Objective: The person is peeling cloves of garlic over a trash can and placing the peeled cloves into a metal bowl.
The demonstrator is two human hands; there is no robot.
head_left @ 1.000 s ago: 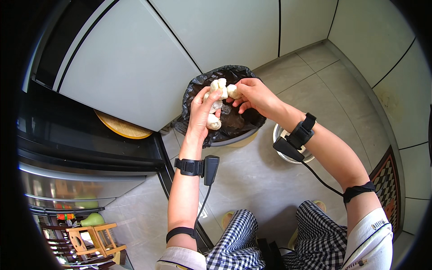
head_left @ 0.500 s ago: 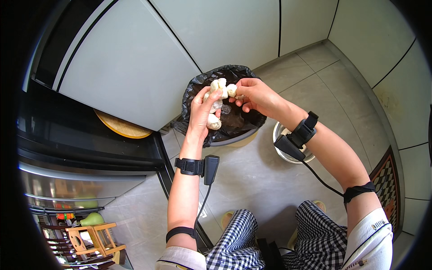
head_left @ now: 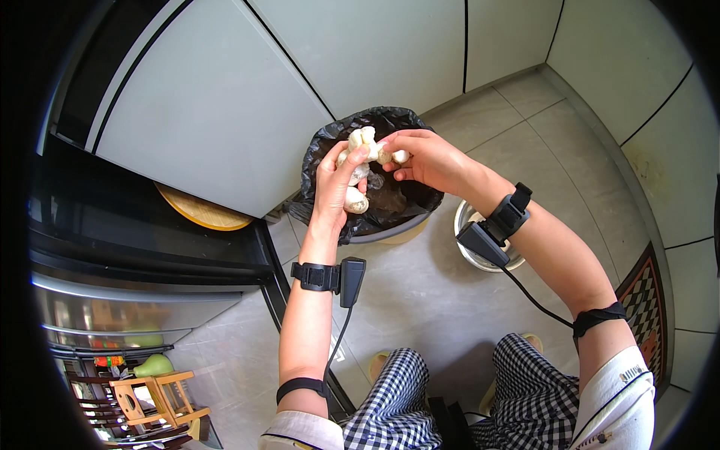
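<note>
Several pale bulbs (head_left: 356, 200) sit clasped in the curled left hand (head_left: 330, 189), bent right hand (head_left: 429, 159) pinching another.

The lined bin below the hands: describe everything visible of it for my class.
The bin is round-mouthed, with a grey rim at the near side above a beige body. A black, crinkled bag, plastic by its look, lines it, folds over the rim and bunches out at the left. It stands upright on the grey tiled floor beside the pale cabinet doors; whether they touch is unclear. The left grip and right grip hold pale, rounded pieces over its open mouth.
</note>
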